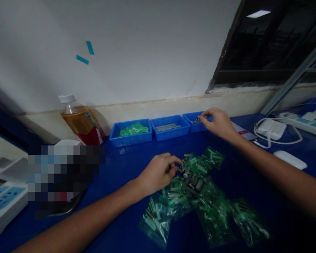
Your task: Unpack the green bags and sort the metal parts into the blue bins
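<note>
My left hand [162, 171] is at the left edge of a loose pile of small dark metal parts [196, 182], with thumb and fingers curled toward each other. What lies between its fingertips is too small to make out. My right hand [218, 121] reaches to the right blue bin [189, 117], which holds small metal pieces. Its fingertips are pinched together over the bin, and I cannot tell what is in them. Around the pile lie several clear greenish bags of slim metal and pale green pieces, among them a bag [156, 218] at the front left and another bag [249, 221] at the right.
Along the wall stand a left bin [131, 140] of green packets and a middle bin [172, 133] of grey rods. A drink bottle [81, 121] leans at the left, near a power strip [6, 200]. White chargers [271, 128] with cables and a white case [289, 160] lie right.
</note>
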`<state>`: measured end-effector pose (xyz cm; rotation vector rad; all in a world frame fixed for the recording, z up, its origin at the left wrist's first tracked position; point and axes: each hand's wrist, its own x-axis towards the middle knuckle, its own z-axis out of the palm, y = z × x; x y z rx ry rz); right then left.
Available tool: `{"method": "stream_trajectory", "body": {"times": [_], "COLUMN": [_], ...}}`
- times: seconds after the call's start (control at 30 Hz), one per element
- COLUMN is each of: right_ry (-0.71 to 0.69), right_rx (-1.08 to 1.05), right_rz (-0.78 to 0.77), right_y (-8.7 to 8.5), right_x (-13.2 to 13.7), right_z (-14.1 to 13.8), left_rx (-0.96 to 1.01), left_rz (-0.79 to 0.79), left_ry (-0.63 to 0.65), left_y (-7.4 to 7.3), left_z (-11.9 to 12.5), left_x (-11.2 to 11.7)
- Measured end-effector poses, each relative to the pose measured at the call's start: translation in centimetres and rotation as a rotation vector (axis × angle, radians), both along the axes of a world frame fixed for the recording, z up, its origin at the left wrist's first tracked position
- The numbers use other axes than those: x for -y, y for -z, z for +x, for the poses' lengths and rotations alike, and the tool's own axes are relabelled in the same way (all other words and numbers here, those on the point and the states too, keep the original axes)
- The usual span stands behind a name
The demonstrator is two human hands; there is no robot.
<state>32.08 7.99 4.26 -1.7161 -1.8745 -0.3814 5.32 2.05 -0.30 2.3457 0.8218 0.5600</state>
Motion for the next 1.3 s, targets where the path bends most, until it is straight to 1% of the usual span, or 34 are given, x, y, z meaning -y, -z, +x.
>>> {"method": "stream_trajectory", "body": {"times": [0.1,0.17,0.27,0.37,0.43,0.5,0.6,0.63,0.73,0.8,0.87,0.97,1.13,1.3], "right_ry": [0.124,0.147,0.168,0.197,0.197,0.117,-0.133,-0.214,-0.385,-0.473,-0.532,-0.573,-0.59,-0.577], "right_rx": [0.036,0.047,0.046,0.048,0.059,0.068,0.056,0.054,0.098,0.127,0.122,0.075,0.053,0.052], "right_rz": [-0.154,-0.213,-0.251,-0.244,-0.216,-0.138,0.036,0.063,0.063,0.047,0.017,0.011,0.062,0.021], "right_y": [-0.2,0.0,0.6,1.1,1.1,1.2,1.6,1.9,2.9,3.4,3.6,3.6,3.6,4.1], "right_x": [-2.9,-4.1,-5.1,-5.0,-4.1,-2.4,1.9,3.6,8.1,10.0,10.7,10.5,10.3,10.4], "right_z": [1.7,2.1,2.2,1.8,1.2,0.3,-1.9,-2.8,-5.2,-6.5,-7.5,-8.3,-8.6,-8.6], "left_rx": [-0.014,-0.007,0.004,0.017,0.024,0.032,0.051,0.061,0.128,0.21,0.299,0.356,0.295,0.258], "left_rz": [0.005,0.008,0.002,-0.01,-0.023,-0.053,-0.105,-0.119,-0.192,-0.276,-0.354,-0.391,-0.334,-0.274], "left_ry": [0.024,0.033,0.018,-0.037,-0.064,-0.066,-0.05,-0.049,-0.073,-0.088,-0.093,-0.089,-0.08,-0.069], "left_y": [0.0,0.0,0.0,-0.1,-0.1,-0.1,0.0,0.0,0.0,0.0,0.0,0.1,0.1,-0.1], "left_z": [0.1,0.1,0.2,0.3,0.2,0.2,0.0,0.0,0.0,0.0,0.0,0.0,-0.2,-0.3], "left_x": [-0.1,-0.1,-0.1,-0.1,-0.2,-0.1,0.0,0.0,0.0,-0.1,-0.1,0.1,0.4,0.2]}}
